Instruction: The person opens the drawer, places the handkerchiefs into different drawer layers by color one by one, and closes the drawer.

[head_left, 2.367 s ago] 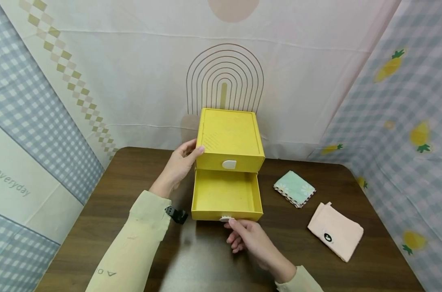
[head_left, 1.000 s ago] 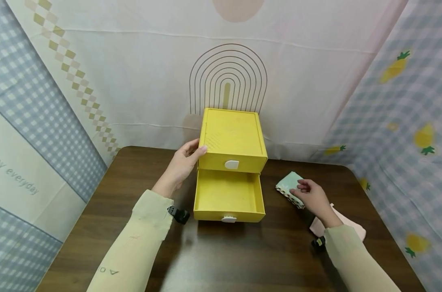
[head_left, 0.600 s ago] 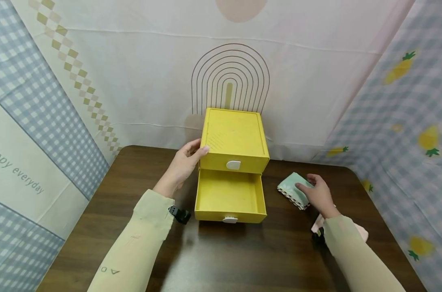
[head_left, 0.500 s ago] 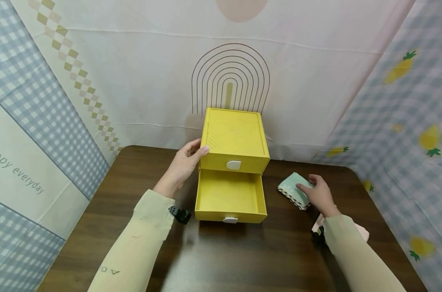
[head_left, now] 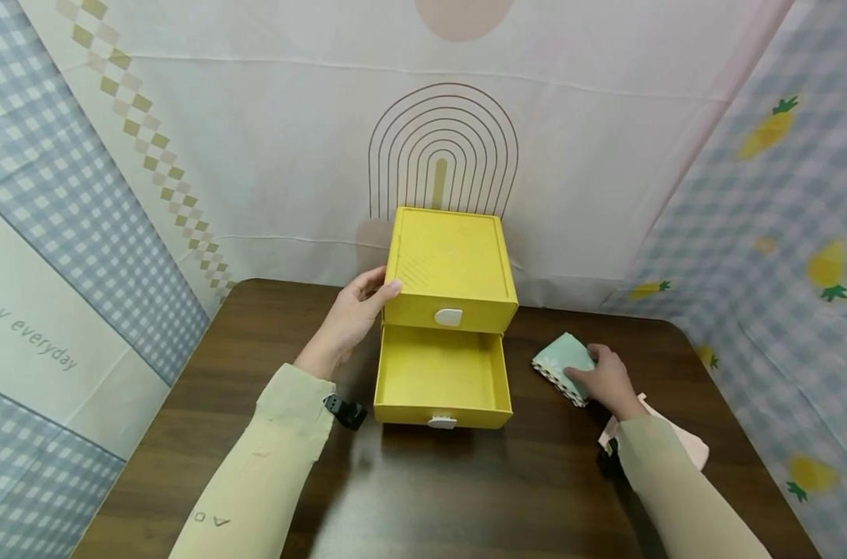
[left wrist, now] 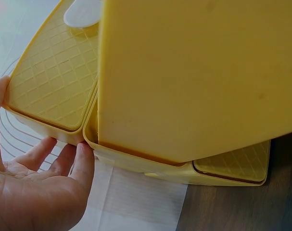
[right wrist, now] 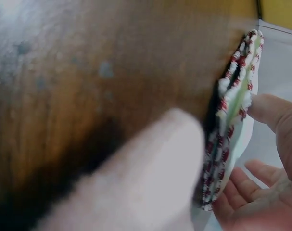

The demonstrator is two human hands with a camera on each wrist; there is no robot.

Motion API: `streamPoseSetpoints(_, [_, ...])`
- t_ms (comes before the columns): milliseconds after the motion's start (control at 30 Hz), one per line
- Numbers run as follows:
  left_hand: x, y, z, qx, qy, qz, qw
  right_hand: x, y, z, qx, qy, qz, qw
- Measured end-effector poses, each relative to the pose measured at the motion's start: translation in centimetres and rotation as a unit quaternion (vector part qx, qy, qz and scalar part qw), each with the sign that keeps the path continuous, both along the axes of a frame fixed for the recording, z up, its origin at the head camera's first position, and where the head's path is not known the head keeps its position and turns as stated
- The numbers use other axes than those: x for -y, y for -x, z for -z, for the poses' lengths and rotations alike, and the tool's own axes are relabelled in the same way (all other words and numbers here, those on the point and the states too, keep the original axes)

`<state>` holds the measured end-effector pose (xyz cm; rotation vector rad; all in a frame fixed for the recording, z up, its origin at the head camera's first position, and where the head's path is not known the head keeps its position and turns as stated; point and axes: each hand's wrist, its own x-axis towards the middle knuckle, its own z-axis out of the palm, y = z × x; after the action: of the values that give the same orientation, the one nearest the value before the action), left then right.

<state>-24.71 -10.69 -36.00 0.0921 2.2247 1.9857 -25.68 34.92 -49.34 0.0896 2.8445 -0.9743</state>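
Note:
A yellow two-drawer storage box stands at the back of the table, its upper drawer pushed in. The lower drawer is pulled out and bare inside. My left hand holds the box at its left front corner, thumb on the top edge and fingers against the side; the left wrist view shows these fingers on the wall. To the right, my right hand grips a folded mint-green towel, thumb on its upper face and fingers at its far edge. In the right wrist view the towel's red-and-white stitched edges face me.
A folded pink towel lies under my right wrist, partly hidden by the sleeve. The dark wooden table extends in front of the box. A printed cloth backdrop hangs close behind it, with checked cloth on both sides.
My right hand has left the lower drawer's white handle, moved right to the mint-green towel and closed its fingers on it. My left hand stays on the box.

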Motion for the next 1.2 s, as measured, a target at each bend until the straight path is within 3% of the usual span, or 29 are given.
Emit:
streamPoseSetpoints(200, [0.3, 1.9, 2.8, -0.005, -0.013, -0.004, 0.9999, 0.8, -0.5, -1.2, 0.043, -0.042, -0.029, 0.998])
streamPoseSetpoints(400, [0.4, 1.8, 2.9, -0.010, -0.014, -0.009, 0.9998, 1.3, -0.8, -1.9, 0.075, -0.047, -0.034, 0.995])
streamPoseSetpoints(700, [0.3, 1.7, 2.8, -0.012, -0.018, -0.008, 0.9997, 1.3, -1.2, -1.9, 0.081, -0.036, -0.008, 0.996])
streamPoseSetpoints(1200, [0.3, 2.1, 2.9, -0.001, -0.016, -0.002, 0.9999, 1.4, -0.9, -1.5, 0.105, -0.025, -0.003, 0.994])
